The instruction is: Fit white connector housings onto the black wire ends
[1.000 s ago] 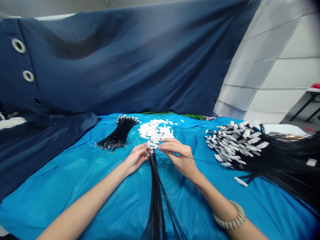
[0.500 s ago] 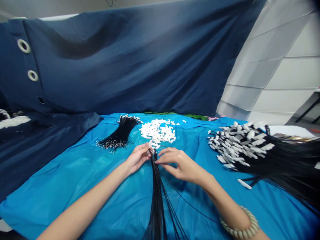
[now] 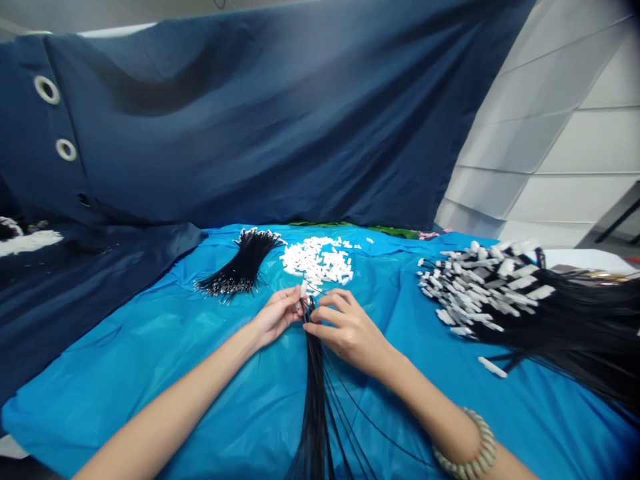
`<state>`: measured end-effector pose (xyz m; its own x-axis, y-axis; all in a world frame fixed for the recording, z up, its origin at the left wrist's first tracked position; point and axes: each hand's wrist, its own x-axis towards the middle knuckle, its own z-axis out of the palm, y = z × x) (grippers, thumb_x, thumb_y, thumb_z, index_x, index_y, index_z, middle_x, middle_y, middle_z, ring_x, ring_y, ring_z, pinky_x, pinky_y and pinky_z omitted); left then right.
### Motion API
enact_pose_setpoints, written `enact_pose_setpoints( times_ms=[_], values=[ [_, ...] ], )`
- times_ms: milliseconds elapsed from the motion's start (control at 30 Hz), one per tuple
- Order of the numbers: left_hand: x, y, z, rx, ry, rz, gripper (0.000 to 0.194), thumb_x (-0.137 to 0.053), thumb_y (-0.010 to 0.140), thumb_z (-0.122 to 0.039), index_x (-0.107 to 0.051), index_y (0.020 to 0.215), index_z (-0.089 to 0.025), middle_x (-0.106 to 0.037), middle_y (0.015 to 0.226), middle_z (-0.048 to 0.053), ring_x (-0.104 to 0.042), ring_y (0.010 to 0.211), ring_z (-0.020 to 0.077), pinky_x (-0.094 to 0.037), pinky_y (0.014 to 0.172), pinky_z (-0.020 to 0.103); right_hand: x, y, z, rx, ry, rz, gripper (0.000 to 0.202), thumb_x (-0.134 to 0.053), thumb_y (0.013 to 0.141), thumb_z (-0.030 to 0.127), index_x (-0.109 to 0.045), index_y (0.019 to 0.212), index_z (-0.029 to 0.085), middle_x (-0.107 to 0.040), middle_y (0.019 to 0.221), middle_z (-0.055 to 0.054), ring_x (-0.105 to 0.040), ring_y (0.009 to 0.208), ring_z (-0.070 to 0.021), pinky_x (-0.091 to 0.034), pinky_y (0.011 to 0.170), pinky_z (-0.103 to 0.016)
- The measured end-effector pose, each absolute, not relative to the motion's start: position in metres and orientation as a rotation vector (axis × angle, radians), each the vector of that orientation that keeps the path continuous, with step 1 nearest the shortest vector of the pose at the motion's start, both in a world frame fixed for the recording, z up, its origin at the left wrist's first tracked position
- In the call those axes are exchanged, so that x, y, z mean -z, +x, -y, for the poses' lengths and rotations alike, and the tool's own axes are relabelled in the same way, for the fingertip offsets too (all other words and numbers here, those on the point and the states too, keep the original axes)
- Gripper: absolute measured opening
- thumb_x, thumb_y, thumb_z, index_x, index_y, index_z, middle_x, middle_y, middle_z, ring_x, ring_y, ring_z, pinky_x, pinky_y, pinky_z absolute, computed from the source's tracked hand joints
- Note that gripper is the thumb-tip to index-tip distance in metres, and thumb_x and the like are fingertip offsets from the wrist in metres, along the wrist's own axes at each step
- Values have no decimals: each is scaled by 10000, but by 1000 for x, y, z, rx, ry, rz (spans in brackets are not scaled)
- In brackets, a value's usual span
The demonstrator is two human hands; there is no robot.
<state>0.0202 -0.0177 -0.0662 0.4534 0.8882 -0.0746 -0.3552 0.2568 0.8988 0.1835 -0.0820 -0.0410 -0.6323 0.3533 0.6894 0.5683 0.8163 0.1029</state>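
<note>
My left hand is closed, thumb and fingertips pinching a small white plastic connector that points up. Against it, from the right, my right hand has its bent fingers at the upper ends of a bundle of black wires, pinching there. Which single wire the fingertips hold is hidden. The bundle hangs toward me, and a few thin strands fan out to its right. Just beyond my fingers lies a loose heap of white connectors.
A short bundle of black wires with bare metal ends lies at the back left. At the right rests a big bundle of black wires with white connectors. Blue sheeting covers the table; a dark blue cloth hangs behind.
My right hand has moved slightly left, closer to my left hand, and its fingers have curled in more at the wire ends. My left hand stays in place with the white connector.
</note>
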Motion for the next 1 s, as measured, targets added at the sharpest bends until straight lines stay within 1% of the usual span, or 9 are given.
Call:
enact_pose_setpoints(
  times_ms=[133, 267, 433, 567, 633, 733, 800, 867, 1000],
  values=[
    [66, 20, 18, -934, 958, -666, 197, -593, 701, -304, -586, 688, -107, -524, 552, 2, -459, 461, 49, -372, 445, 152, 42, 182, 81, 523, -560, 2324, 180, -416, 849, 125, -592, 881, 147, -608, 808, -20, -474, 910, -135, -346, 893, -353],
    [64, 21, 18, -928, 926, -669, 181, -597, 700, -278, -586, 677, -99, -518, 543, 0, -455, 448, 45, -386, 437, 147, 39, 186, 82, 517, -530, 2325, 169, -431, 827, 94, -584, 896, 117, -612, 843, -48, -493, 915, -152, -383, 870, -360],
    [58, 18, 16, -966, 841, -668, 176, -571, 726, -252, -567, 654, -92, -521, 575, 2, -437, 432, 21, -385, 415, 117, 38, 189, 88, 182, -548, 2382, 217, -430, 769, 73, -581, 920, 109, -605, 935, -81, -497, 940, -176, -450, 812, -341],
    [51, 12, 13, -966, 750, -653, 164, -543, 751, -224, -543, 652, -94, -483, 549, -15, -392, 397, 2, -335, 363, 92, 39, 187, 95, -132, -578, 2521, 391, -376, 742, 20, -496, 1106, 98, -534, 1136, -93, -453, 1085, -161, -405, 922, -311],
    [49, 9, 11, -964, 742, -661, 161, -536, 756, -213, -539, 651, -91, -464, 534, -23, -372, 380, -4, -326, 355, 91, 39, 187, 97, -257, -634, 2584, 473, -336, 739, -15, -431, 1183, 118, -481, 1210, -85, -431, 1123, -148, -401, 927, -289],
    [49, 7, 10, -959, 761, -685, 165, -529, 760, -206, -545, 647, -88, -471, 530, -16, -395, 394, 5, -347, 375, 99, 38, 187, 100, -339, -745, 2576, 472, -343, 747, -10, -439, 1173, 169, -534, 1150, -60, -516, 1025, -146, -457, 835, -272],
    [50, 8, 11, -946, 779, -701, 160, -535, 755, -204, -552, 646, -87, -488, 531, -7, -409, 401, 14, -356, 381, 108, 37, 186, 100, -275, -806, 2493, 372, -381, 766, 33, -500, 1091, 172, -612, 984, -48, -577, 869, -149, -481, 742, -276],
    [53, 11, 13, -920, 805, -706, 153, -552, 741, -209, -562, 652, -85, -512, 546, 6, -423, 410, 23, -363, 388, 120, 38, 185, 98, -131, -803, 2406, 269, -414, 785, 85, -538, 1010, 164, -623, 878, -47, -573, 783, -152, -475, 684, -280],
    [59, 17, 18, -843, 869, -670, 142, -579, 720, -228, -586, 691, -89, -537, 593, 15, -459, 460, 39, -394, 448, 142, 41, 180, 92, 300, -676, 2375, 238, -374, 841, 116, -554, 991, 154, -598, 935, -78, -533, 777, -157, -457, 629, -283]
  ],
)
